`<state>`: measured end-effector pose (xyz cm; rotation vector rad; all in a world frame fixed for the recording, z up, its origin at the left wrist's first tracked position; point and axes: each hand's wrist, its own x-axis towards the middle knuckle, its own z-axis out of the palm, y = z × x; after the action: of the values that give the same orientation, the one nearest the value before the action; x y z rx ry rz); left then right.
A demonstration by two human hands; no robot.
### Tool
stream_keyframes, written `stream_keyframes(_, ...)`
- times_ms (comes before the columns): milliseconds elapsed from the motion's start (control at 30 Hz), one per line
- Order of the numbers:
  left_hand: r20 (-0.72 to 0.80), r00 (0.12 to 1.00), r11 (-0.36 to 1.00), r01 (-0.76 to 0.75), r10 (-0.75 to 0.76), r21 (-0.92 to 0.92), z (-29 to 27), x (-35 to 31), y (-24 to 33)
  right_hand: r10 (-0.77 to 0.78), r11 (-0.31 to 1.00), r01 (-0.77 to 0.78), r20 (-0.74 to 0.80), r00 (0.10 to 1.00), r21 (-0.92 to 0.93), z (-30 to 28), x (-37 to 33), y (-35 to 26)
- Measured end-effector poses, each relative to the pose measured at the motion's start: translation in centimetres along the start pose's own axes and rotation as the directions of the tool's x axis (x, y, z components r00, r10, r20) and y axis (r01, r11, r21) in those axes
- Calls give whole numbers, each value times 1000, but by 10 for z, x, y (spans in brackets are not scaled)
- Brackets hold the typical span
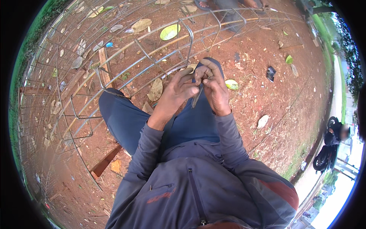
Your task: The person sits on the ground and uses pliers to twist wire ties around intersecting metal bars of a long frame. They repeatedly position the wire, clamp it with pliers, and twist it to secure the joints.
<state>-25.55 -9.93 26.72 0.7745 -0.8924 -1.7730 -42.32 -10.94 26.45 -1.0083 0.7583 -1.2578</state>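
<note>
Both my hands are raised close together in front of my right knee. A slim bundle of dark strands, which looks like thin wire (pixel 195 100), slants down between them. My right hand (pixel 216 89) has its fingers bent and pinched around the upper end of this bundle. My left hand (pixel 176 93) is beside it, its fingers loosely curved and its thumb apart from them, the thumb tip near the strands. A steel rebar cage (pixel 148 57) with bent square stirrups curves past just beyond my hands and along my left side.
Red soil with dry leaves lies all around. Wooden pieces (pixel 106 160) rest under the cage at left. A black scrap (pixel 271 73) lies to the right. Another person's legs (pixel 228 15) show beyond the cage; someone with a motorcycle (pixel 323 158) is far right.
</note>
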Motion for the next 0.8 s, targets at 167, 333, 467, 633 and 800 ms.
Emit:
stream_keyframes(167,-54,997,985,69,-62,156,4,-7,-10,34,838,11,72,997,-546,28,4,-16)
stream_keyframes(333,-146,989,950,59,-15,306,-20,-16,-9,-40,742,135,158,987,-656,39,30,-8)
stream_keyframes(467,-312,924,870,-44,222,491,-41,-30,4,39,611,66,113,993,-789,65,33,0)
stream_keyframes(633,-352,845,792,-130,403,596,-43,-47,3,131,757,6,160,978,-653,54,36,32)
stream_keyframes(800,-466,880,994,-109,86,-21,-52,-65,3,53,755,138,270,961,-641,89,32,45)
